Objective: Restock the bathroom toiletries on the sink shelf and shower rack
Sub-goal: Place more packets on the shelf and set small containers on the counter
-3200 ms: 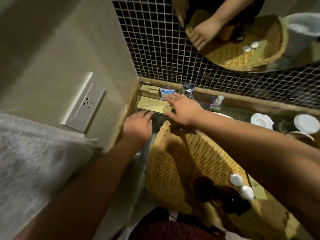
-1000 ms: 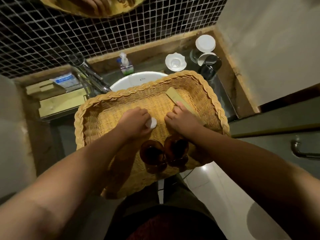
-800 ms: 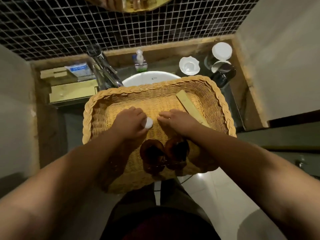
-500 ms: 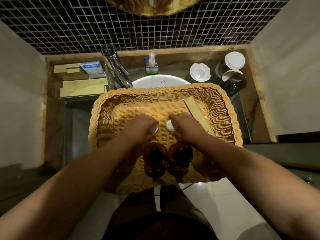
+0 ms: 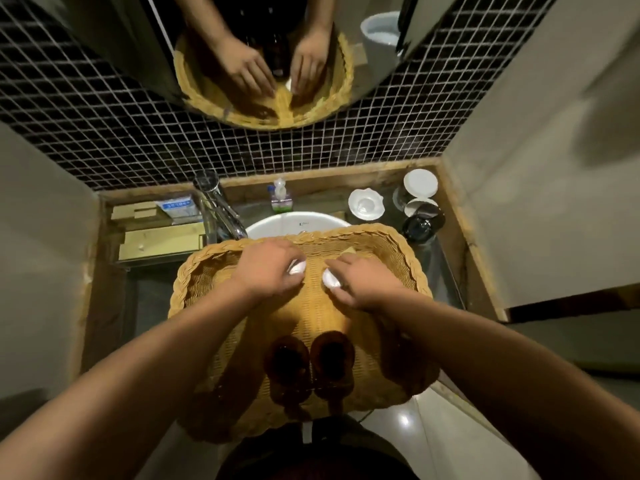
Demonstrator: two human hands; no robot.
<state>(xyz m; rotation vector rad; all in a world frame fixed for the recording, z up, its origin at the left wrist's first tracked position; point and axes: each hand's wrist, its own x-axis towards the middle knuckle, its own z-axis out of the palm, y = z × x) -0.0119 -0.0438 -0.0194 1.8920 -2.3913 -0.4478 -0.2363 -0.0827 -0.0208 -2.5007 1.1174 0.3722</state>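
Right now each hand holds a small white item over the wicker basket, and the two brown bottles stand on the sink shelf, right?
No: the head view shows the two brown bottles inside the wicker basket, at its near end. The rest is right.

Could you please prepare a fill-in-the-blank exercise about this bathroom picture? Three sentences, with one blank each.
1. The left hand and the right hand each grip one small round item, ___ in colour.
2. The wicker basket holds ___ brown bottles.
3. The faucet stands on the ___ side of the white basin.
Missing words: white; two; left.
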